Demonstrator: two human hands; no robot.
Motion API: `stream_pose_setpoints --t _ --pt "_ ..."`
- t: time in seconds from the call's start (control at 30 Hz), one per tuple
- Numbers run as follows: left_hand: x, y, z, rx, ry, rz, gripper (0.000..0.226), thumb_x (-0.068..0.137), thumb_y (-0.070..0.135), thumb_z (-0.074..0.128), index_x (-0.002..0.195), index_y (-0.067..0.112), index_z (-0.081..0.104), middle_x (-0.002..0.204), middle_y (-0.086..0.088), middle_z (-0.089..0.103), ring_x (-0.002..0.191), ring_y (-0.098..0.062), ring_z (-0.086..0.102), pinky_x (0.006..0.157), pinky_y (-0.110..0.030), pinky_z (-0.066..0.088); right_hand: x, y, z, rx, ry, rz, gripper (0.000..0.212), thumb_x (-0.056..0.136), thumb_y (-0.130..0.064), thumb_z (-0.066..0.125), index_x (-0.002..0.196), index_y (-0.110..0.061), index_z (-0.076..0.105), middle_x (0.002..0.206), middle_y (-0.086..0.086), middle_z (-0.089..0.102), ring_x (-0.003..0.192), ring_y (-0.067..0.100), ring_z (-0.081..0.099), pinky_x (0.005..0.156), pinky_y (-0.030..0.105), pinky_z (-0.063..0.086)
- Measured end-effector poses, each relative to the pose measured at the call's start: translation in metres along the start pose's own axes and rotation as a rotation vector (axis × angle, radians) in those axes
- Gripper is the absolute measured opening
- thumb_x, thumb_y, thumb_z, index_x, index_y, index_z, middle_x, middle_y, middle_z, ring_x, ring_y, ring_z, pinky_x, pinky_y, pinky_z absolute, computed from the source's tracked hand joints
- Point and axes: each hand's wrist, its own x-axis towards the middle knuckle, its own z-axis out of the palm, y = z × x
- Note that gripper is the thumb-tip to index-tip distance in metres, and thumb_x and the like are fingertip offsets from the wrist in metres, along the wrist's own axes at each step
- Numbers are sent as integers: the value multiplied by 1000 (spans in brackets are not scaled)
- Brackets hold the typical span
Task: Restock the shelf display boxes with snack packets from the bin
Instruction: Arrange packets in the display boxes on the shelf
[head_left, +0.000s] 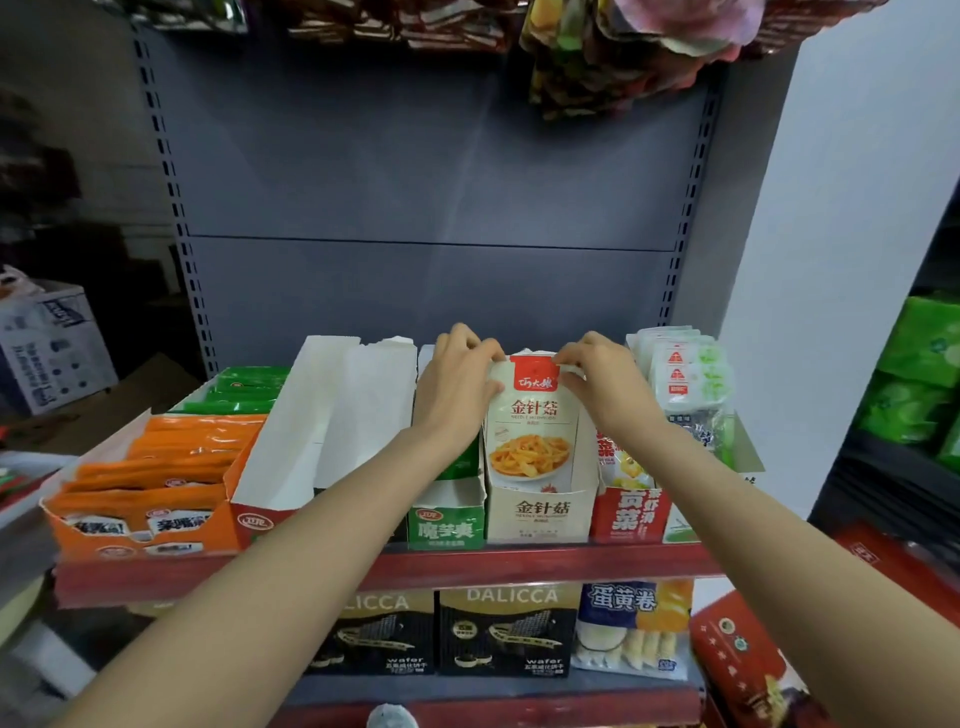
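The left hand (457, 379) and right hand (605, 382) pinch the snack packet (532, 415) by its top corners. It is probably light, limp and slippery, so the stiffer top seam suits gripping.

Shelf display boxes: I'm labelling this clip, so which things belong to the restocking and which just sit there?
In the job: left hand, right hand, needle mushroom packet, needle mushroom display box.
Lying about: orange snack box, wafer boxes, egg roll bag.

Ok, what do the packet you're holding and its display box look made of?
The packet looks like a glossy plastic pouch: it catches light and bends where the left hand and right hand pinch its top. The box looks like matte printed cardboard, with plain white, torn-edged flaps like its neighbours.
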Motion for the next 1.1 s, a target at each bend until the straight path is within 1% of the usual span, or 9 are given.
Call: stream_pose_setpoints --t 0.13,0.23,0.33,0.47,0.67,0.77,0.9,1.0,1.1 --pt "5 0 4 -21 -43 39 31 90 16 60 119 18 51 123 0 52 113 -16 50 82 -27 42 2 -4 4 -129 14 -38 32 95 -16 51 127 -15 56 123 6 52 114 23 48 90 36 44" --pt "5 0 1 -38 -43 37 35 91 18 59 124 18 50 126 0 53 113 -17 52 81 -26 41 0 -7 5 -132 88 -67 36 94 -16 53 129 -17 52 126 4 49 117 21 43 91 31 39" --pt "0 -3 -11 -94 9 19 32 92 20 57 124 20 53 127 2 53 116 -15 50 87 -27 42 -6 -21 6 38 126 -76 27 93 -17 54 120 -16 59 118 2 52 112 18 45 82 19 31" --pt "-27 -24 -44 -221 37 -19 16 91 19 55 106 22 61 99 8 62 92 -9 58 83 -32 49 -16 -63 8 323 80 -97 24 91 -10 54 113 -13 63 108 4 59 100 18 55 87 27 43" --pt "-90 -95 -126 -220 200 -225 18 90 16 58 106 24 59 81 9 65 77 2 57 62 -5 39 -29 -172 36 538 -101 -235 24 90 -8 52 111 -12 64 105 4 63 87 11 54 84 23 43" --pt "-129 -149 -171 -179 359 -384 11 89 16 58 98 23 61 80 2 67 78 -7 61 66 -17 44 -32 -242 67 589 -179 -337 25 88 -6 53 110 -10 65 104 7 65 93 18 59 89 31 46" --pt "-183 -234 -229 -19 413 -596 13 90 14 57 102 13 61 90 -5 68 82 -18 62 73 -33 49 -35 -346 116 632 -309 -454 27 86 -6 52 109 -10 64 105 12 66 100 27 61 88 37 47" --pt "-221 -297 -270 187 363 -725 19 87 14 60 104 7 62 97 -8 68 94 -26 62 82 -37 48 -35 -413 152 633 -424 -494 26 89 -9 52 113 -8 61 114 13 61 107 27 57 91 38 46" --pt "-248 -338 -299 332 155 -778 34 86 19 63 119 11 58 120 -9 62 110 -27 57 91 -37 47 -31 -461 186 604 -521 -509 37 89 -12 55 126 -7 54 125 13 57 117 27 52 95 33 39"
